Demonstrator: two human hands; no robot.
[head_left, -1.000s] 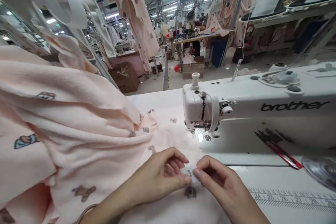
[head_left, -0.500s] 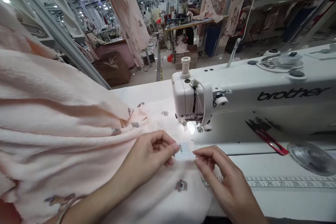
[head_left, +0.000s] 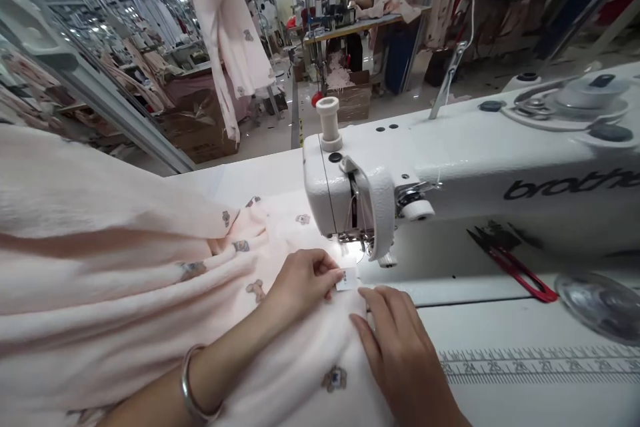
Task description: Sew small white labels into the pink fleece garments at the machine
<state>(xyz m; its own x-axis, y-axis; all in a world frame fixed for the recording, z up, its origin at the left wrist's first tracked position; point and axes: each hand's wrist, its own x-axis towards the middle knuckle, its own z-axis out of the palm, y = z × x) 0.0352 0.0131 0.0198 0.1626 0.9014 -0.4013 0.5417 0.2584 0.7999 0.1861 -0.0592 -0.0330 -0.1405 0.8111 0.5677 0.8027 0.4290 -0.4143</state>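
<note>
My left hand (head_left: 311, 280) pinches the left end of a small white label (head_left: 347, 279), which lies at the edge of pale pink fleece fabric (head_left: 300, 353) printed with small bears. Just right of the label, my right hand (head_left: 395, 340) rests on the fabric edge, fingers apart and lying over it. Behind the label is the lit needle area of a white sewing machine (head_left: 345, 193); the presser foot is only partly visible. The fabric spreads across the table and bunches up at the left.
Red thread snips (head_left: 520, 273) lie on the machine bed, beside a clear round disc (head_left: 600, 307). A printed ruler scale (head_left: 530, 368) runs along the table front. A metal post (head_left: 115, 100) slants at left. Past the table, a person works at another machine.
The label has moved closer to the needle area. My right hand has let go of its right end and come down on the fabric. The camera view has shifted slightly.
</note>
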